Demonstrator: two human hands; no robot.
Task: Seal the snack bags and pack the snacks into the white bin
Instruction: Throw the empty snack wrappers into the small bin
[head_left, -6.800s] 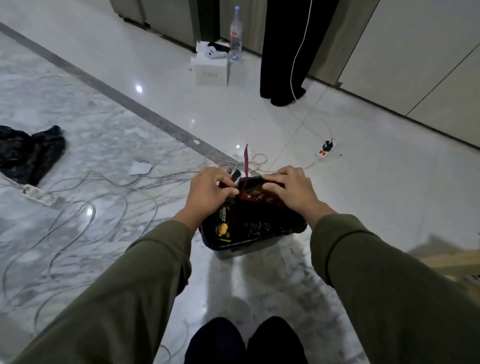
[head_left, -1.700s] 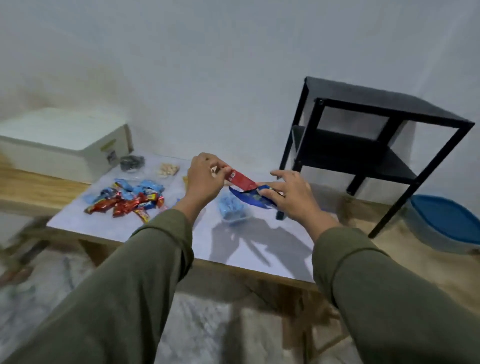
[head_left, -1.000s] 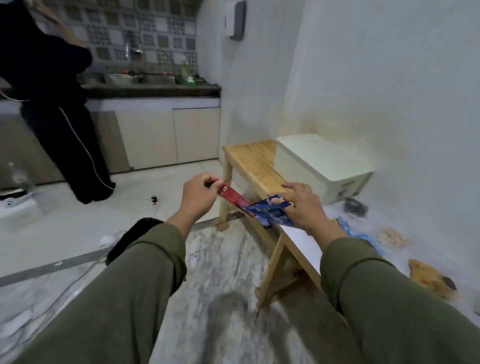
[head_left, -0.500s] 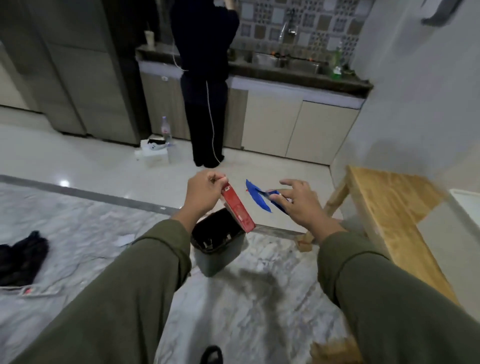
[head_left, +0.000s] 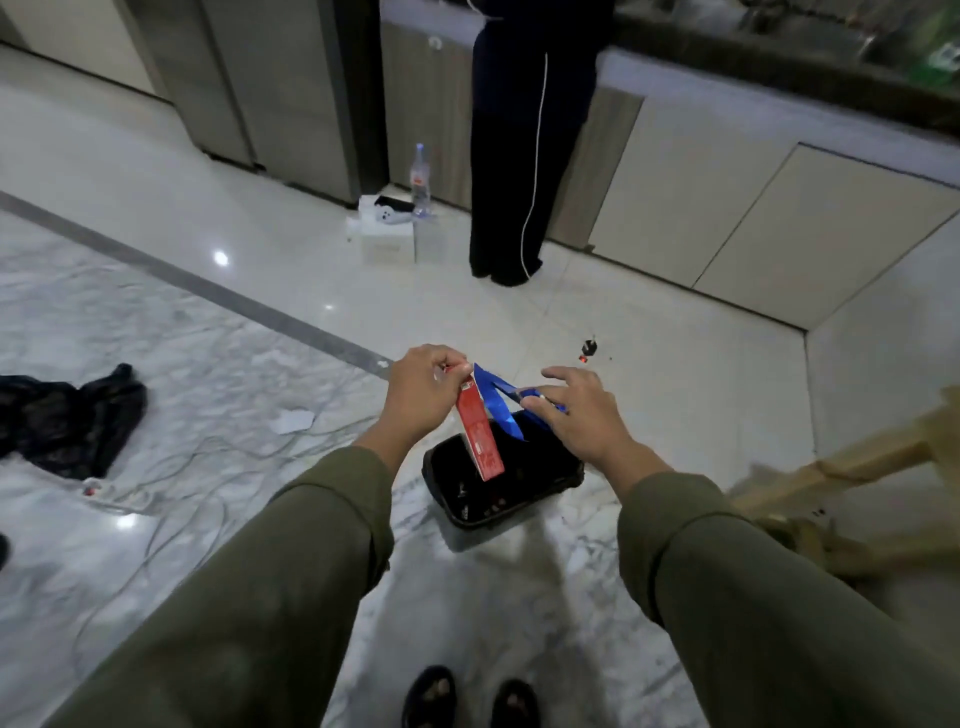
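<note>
My left hand (head_left: 423, 397) pinches the top of a long red wrapper strip (head_left: 480, 439), which hangs down over a small waste bin with a black liner (head_left: 550, 480) on the floor. My right hand (head_left: 579, 415) holds a crumpled blue wrapper (head_left: 496, 402) between thumb and fingers, just above the bin's far side. The two wrappers almost touch at their upper ends. Some scraps lie inside the bin. The white bin and the snacks are out of view.
A person in dark clothes (head_left: 524, 156) stands at the kitchen counter ahead. A white box (head_left: 387, 236) with a water bottle (head_left: 420, 179) sits on the floor. Cables (head_left: 171, 483), a power strip and a dark cloth (head_left: 67, 415) lie left. A wooden bench leg (head_left: 841, 462) is right.
I have turned from the table toward the kitchen floor and come closer to the waste bin. Both hands with their wrappers now hang over the bin's opening.
</note>
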